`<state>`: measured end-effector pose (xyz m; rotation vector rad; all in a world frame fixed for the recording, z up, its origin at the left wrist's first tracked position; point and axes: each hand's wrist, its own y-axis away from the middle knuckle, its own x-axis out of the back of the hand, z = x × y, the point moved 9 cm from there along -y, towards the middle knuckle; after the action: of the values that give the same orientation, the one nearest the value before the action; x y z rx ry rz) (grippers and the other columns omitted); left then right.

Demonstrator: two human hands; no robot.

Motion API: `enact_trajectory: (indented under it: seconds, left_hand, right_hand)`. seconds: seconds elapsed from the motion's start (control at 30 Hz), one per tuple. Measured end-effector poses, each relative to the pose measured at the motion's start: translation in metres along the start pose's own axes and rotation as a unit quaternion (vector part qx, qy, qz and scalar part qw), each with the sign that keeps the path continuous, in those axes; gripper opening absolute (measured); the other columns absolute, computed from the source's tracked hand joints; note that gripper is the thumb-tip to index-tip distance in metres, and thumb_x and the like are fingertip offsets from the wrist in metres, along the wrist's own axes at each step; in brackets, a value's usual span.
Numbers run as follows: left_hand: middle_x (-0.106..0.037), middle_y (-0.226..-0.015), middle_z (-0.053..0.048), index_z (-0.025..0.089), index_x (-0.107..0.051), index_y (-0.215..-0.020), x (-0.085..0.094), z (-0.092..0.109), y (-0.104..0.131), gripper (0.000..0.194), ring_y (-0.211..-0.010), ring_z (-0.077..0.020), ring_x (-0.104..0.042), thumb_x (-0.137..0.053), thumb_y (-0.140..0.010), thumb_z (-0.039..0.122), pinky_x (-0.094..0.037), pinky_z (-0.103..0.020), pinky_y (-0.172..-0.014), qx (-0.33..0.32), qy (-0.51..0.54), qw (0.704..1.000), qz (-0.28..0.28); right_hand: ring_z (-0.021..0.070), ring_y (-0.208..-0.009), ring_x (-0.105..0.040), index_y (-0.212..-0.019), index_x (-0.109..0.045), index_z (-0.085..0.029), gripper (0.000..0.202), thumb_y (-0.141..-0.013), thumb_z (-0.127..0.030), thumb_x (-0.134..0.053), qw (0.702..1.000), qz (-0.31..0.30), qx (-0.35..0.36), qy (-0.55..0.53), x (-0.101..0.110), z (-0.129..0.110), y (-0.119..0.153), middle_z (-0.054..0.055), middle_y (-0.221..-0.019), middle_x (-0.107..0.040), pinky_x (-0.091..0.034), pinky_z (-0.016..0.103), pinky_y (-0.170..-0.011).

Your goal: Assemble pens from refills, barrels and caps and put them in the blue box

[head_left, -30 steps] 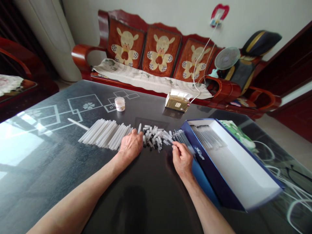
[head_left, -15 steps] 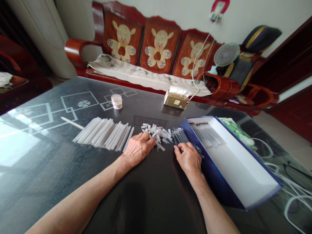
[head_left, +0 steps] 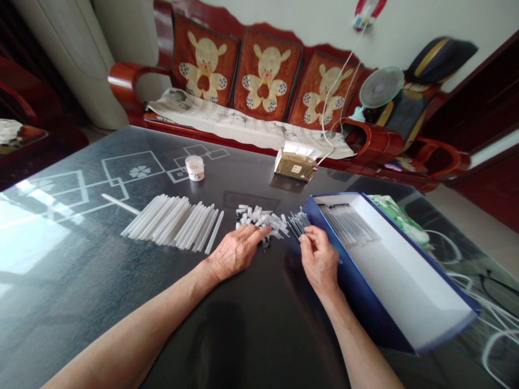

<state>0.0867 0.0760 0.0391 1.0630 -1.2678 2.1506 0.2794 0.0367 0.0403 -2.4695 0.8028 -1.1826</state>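
Observation:
My left hand rests on the table beside a pile of small translucent and black plastic pieces, its fingers stretched onto the near edge. My right hand has thumb and index finger pinched on a thin dark pen refill, its tip pointing up. Behind and below those fingertips lies a bundle of similar refills, partly covered by the hand. To the left, a row of frosted white pen barrels lies side by side, with one barrel slightly apart at the right end.
A blue box with a white inside stands to the right, holding a row of finished-looking thin pens. Farther back are a small lidded tub and a tissue pack. A green packet and white cables lie beyond the box.
My right hand has risen off the bundle and turned, with a refill pinched in its fingers. My left hand's fingers have reached farther right across the plastic pieces.

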Motion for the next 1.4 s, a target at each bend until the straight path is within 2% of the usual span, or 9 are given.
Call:
enact_trajectory:
  seconds: [0.23, 0.3, 0.47, 0.77, 0.97, 1.1, 1.17, 1.27, 1.4]
  left_hand:
    - [-0.057, -0.079, -0.002, 0.023, -0.048, -0.133, 0.001, -0.012, -0.001, 0.038, -0.07, -0.0127, -0.059, -0.039, -0.098, 0.029, -0.048, -0.02, -0.063, 0.075, -0.072, 0.994, -0.017]
    - [-0.057, -0.076, 0.0, 0.024, -0.046, -0.135, -0.003, -0.014, 0.0, 0.038, -0.065, -0.0106, -0.058, -0.038, -0.099, 0.029, -0.045, -0.017, -0.059, 0.083, -0.066, 0.994, -0.036]
    - [-0.063, -0.088, -0.004, 0.018, -0.05, -0.126, -0.005, -0.014, 0.001, 0.033, -0.074, -0.0125, -0.062, -0.035, -0.099, 0.025, -0.049, -0.02, -0.067, 0.076, -0.006, 0.996, -0.035]
    - [-0.067, -0.09, -0.004, 0.02, -0.057, -0.115, -0.003, -0.013, 0.001, 0.029, -0.081, -0.014, -0.066, -0.038, -0.099, 0.035, -0.051, -0.023, -0.071, 0.083, 0.013, 0.996, -0.03]
    - [-0.064, -0.084, -0.001, 0.025, -0.057, -0.122, -0.006, 0.001, 0.001, 0.034, -0.073, -0.0122, -0.063, -0.036, -0.1, 0.038, -0.047, -0.021, -0.063, 0.035, 0.02, 0.997, -0.069]
    - [-0.061, -0.076, -0.001, 0.023, -0.066, -0.107, -0.008, -0.003, 0.002, 0.034, -0.068, -0.0119, -0.061, -0.037, -0.099, 0.039, -0.043, -0.02, -0.059, 0.056, -0.001, 0.996, -0.069]
    - [-0.059, -0.071, 0.0, 0.022, -0.068, -0.094, -0.008, -0.007, 0.003, 0.032, -0.065, -0.0117, -0.06, -0.039, -0.097, 0.037, -0.042, -0.021, -0.057, 0.076, -0.018, 0.995, -0.059]
    - [-0.058, -0.069, 0.0, 0.02, -0.067, -0.083, -0.009, -0.011, 0.003, 0.032, -0.062, -0.0119, -0.058, -0.041, -0.095, 0.035, -0.04, -0.021, -0.055, 0.094, -0.04, 0.994, -0.05]
    - [-0.059, -0.072, -0.001, 0.02, -0.067, -0.092, -0.01, -0.012, 0.003, 0.033, -0.064, -0.0126, -0.059, -0.039, -0.097, 0.038, -0.043, -0.021, -0.056, 0.087, -0.038, 0.994, -0.048]
  right_hand:
    - [0.0176, -0.087, -0.065, -0.114, -0.061, -0.024, 0.03, -0.089, -0.038, -0.056, 0.947, -0.096, -0.077, -0.296, -0.026, -0.015, 0.015, 0.006, -0.102, -0.068, -0.054, 0.031, -0.072]
    - [0.0173, -0.084, -0.064, -0.111, -0.062, -0.023, 0.029, -0.086, -0.039, -0.061, 0.936, -0.081, -0.09, -0.331, -0.026, -0.017, 0.018, 0.005, -0.097, -0.068, -0.054, 0.031, -0.073]
    - [0.014, -0.067, -0.058, -0.096, -0.061, -0.021, 0.027, -0.095, -0.042, -0.044, 0.91, -0.024, -0.11, -0.399, -0.018, -0.012, 0.019, 0.002, -0.076, -0.062, -0.05, 0.029, -0.064]
    - [0.0122, -0.063, -0.055, -0.089, -0.062, -0.019, 0.027, -0.095, -0.04, -0.047, 0.891, -0.057, -0.122, -0.433, -0.027, -0.013, 0.021, 0.0, -0.069, -0.059, -0.046, 0.026, -0.06]
    - [0.0128, -0.065, -0.056, -0.097, -0.063, -0.02, 0.027, -0.094, -0.042, -0.049, 0.881, -0.164, -0.138, -0.423, -0.054, -0.02, 0.035, 0.001, -0.073, -0.062, -0.048, 0.028, -0.063]
    - [0.0119, -0.064, -0.057, -0.108, -0.065, -0.02, 0.031, -0.089, -0.044, -0.056, 0.894, -0.219, -0.146, -0.364, -0.067, -0.023, 0.042, 0.0, -0.073, -0.062, -0.049, 0.026, -0.061]
    - [0.0112, -0.066, -0.059, -0.108, -0.064, -0.021, 0.03, -0.087, -0.043, -0.06, 0.887, -0.197, -0.168, -0.382, -0.067, -0.017, 0.04, 0.0, -0.079, -0.065, -0.05, 0.024, -0.062]
    - [0.0117, -0.073, -0.063, -0.098, -0.063, -0.022, 0.024, -0.082, -0.04, -0.067, 0.845, -0.134, -0.219, -0.47, -0.063, -0.005, 0.036, 0.001, -0.087, -0.068, -0.051, 0.023, -0.063]
    - [0.0119, -0.07, -0.066, -0.086, -0.061, -0.02, 0.026, -0.071, -0.035, -0.077, 0.799, -0.1, -0.283, -0.521, -0.065, 0.007, 0.034, 0.001, -0.083, -0.07, -0.053, 0.022, -0.06]
